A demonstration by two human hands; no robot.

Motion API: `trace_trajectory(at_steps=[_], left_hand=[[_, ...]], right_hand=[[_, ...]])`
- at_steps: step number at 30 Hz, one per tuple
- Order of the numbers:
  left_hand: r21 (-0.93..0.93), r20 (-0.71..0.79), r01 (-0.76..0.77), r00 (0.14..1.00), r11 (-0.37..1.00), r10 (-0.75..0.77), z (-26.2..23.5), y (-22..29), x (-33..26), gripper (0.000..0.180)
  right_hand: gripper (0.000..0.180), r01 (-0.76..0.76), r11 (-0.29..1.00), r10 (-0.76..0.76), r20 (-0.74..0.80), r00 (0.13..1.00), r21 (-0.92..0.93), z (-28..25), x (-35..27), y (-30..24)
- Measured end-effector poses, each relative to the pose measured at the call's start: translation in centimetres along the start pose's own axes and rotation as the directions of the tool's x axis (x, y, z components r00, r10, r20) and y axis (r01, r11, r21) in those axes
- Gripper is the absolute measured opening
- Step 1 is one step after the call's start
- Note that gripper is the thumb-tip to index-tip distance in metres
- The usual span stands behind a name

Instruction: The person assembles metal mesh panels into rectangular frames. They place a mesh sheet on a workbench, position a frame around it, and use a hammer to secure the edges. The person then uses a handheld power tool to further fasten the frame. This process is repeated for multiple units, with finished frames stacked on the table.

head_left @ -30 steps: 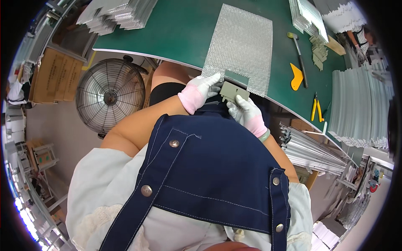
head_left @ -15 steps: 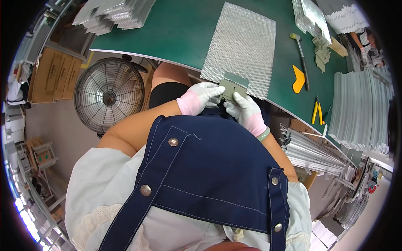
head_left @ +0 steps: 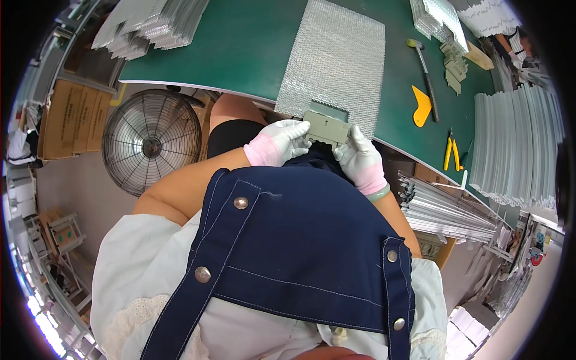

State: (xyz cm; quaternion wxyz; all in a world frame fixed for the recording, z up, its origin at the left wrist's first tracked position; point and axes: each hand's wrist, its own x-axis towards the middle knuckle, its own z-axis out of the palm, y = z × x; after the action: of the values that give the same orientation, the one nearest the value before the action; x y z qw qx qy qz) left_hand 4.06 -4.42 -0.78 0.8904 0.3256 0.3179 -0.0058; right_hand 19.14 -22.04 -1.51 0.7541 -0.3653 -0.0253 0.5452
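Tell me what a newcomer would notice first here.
Probably the two gloved hands at the table's near edge: left hand and right hand hold a small grey part against a silvery mesh sheet on the green table. Next, the round fan below, left.

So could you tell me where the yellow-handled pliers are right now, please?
In the head view the yellow-handled pliers lie on the green table to the person's right, between the orange scraper and the stacked metal strips.

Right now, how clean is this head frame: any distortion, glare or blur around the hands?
Head view: strong fisheye, the green table edge bows and corners go black; even light, no harsh glare; left hand, right hand and the grey part are sharp; rim clutter is squeezed and soft.
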Motion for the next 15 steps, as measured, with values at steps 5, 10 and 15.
trace_trajectory(at_steps=[5, 10, 15], left_hand=[[0.057, -0.059, 0.032, 0.998, 0.998, -0.029, 0.7, 0.4, -0.4, 0.033], [0.750, -0.068, 0.144, 0.988, 0.646, -0.141, 1.1, 7.8, -4.3, 0.053], [0.759, 0.631, -0.436, 0.675, -0.483, 0.383, 4.0, 12.9, 3.3, 0.045]], right_hand=[[0.056, -0.103, 0.835, -0.066, -0.284, 0.956, -0.541, 0.4, -0.7, -0.5], [0.055, -0.282, 0.848, 0.235, -0.158, 0.959, -0.448, -1.2, -3.0, -0.2], [0.046, -0.231, 0.781, 0.225, -0.083, 0.971, -0.581, 1.3, -0.3, 1.0]])
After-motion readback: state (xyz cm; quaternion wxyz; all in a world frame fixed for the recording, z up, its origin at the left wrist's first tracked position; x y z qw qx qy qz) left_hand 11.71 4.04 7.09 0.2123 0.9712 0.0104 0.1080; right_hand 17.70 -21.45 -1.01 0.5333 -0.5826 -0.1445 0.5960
